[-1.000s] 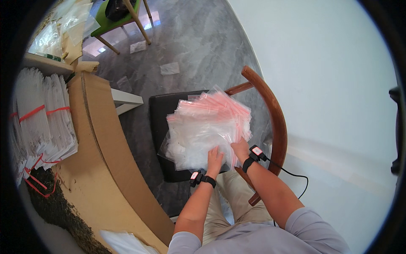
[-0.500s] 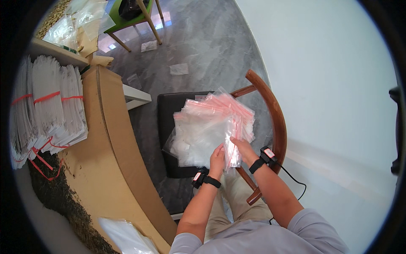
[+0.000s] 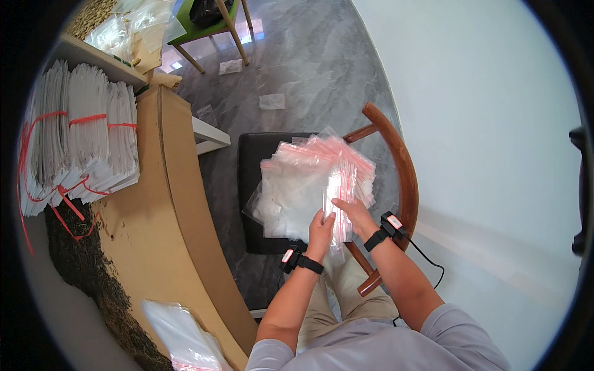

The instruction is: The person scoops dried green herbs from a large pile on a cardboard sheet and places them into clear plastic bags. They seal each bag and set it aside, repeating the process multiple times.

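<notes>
A thick fan of clear plastic zip bags (image 3: 303,185) with red seal strips lies on the black seat of a wooden chair (image 3: 250,185). My left hand (image 3: 320,234) grips the near edge of the stack from below. My right hand (image 3: 354,214) pinches the bags on the right side, fingers spread over one upright bag. Both wrists wear black bands with small devices.
A tan cardboard sheet (image 3: 167,204) covers the table at my left. Bundles of white bags tied with red bands (image 3: 80,142) lie on it. More clear bags (image 3: 179,337) sit near the lower edge. A green stool (image 3: 213,28) stands on the grey floor; a white wall (image 3: 489,123) runs on the right.
Both hands have shifted slightly right along the stack's near edge. The right hand now lifts one bag upright from the pile's right side.
</notes>
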`<state>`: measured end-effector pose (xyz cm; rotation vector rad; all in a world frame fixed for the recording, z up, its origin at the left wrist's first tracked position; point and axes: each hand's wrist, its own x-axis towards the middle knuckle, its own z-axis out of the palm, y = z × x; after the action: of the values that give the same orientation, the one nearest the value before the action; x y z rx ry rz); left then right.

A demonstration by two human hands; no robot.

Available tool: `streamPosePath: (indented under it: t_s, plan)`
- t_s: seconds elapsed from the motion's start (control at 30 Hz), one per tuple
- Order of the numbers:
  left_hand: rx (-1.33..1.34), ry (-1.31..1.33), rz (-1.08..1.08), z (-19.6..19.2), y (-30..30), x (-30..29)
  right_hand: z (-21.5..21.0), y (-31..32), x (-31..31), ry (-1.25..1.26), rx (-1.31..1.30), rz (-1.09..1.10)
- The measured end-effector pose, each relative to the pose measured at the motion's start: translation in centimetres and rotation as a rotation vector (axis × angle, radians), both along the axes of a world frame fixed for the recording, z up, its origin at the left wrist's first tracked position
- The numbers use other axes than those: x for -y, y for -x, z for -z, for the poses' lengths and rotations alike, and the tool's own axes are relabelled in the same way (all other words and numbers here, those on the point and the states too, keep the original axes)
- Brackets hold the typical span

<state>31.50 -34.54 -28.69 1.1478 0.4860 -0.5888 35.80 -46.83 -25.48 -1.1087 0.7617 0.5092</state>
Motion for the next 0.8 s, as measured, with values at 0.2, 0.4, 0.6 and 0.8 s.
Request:
streamPosePath:
  t_s: [0.2,0.4,0.6,0.8]
  plan:
    - [0.052,0.002,-0.006,-1.2,-0.6,-0.3,0.9,0.1,-0.1,0.093,-0.005,-0.039]
    - [0.069,0.01,0.081,-1.9,-1.8,-0.6,0.7,0.2,-0.2,-0.114,0.014,-0.134]
    - [-0.122,0.251,-0.137,0.1,-1.1,-1.7,1.1,-0.3,0.1,-0.053,0.069,-0.246]
    - [-0.178,0.187,-0.25,-0.3,-1.6,-5.3,1.3,-1.6,3.0,0.303,0.059,-0.256]
